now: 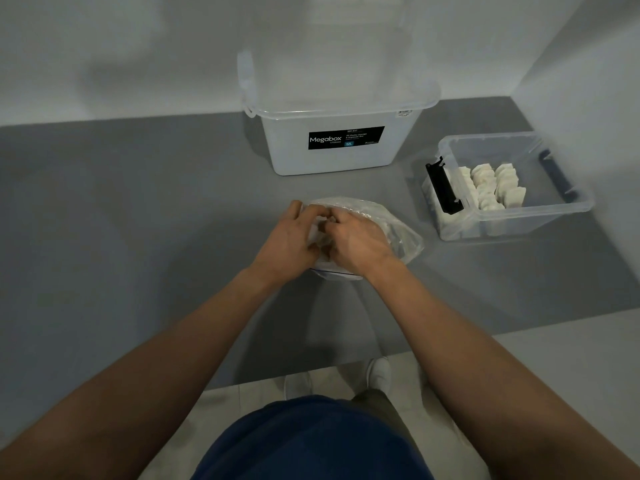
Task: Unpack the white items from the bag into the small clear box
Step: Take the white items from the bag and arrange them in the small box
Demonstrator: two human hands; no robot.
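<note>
Left hand (291, 237) and right hand (356, 239) curl round the bag (401, 237) mouth mid-bench; best spread it wide; anything pinched inside is hidden

The left hand (289, 242) and right hand (358, 240) hide the bag's (401, 237) contents.

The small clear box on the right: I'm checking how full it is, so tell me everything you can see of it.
The small clear box is a lidless, see-through plastic tub with a black latch handle at each end. It stands upright on the grey tabletop, right of the plastic bag and apart from it. Rows of white items stand packed in the half nearer the bag; the far half shows bare floor.
</note>
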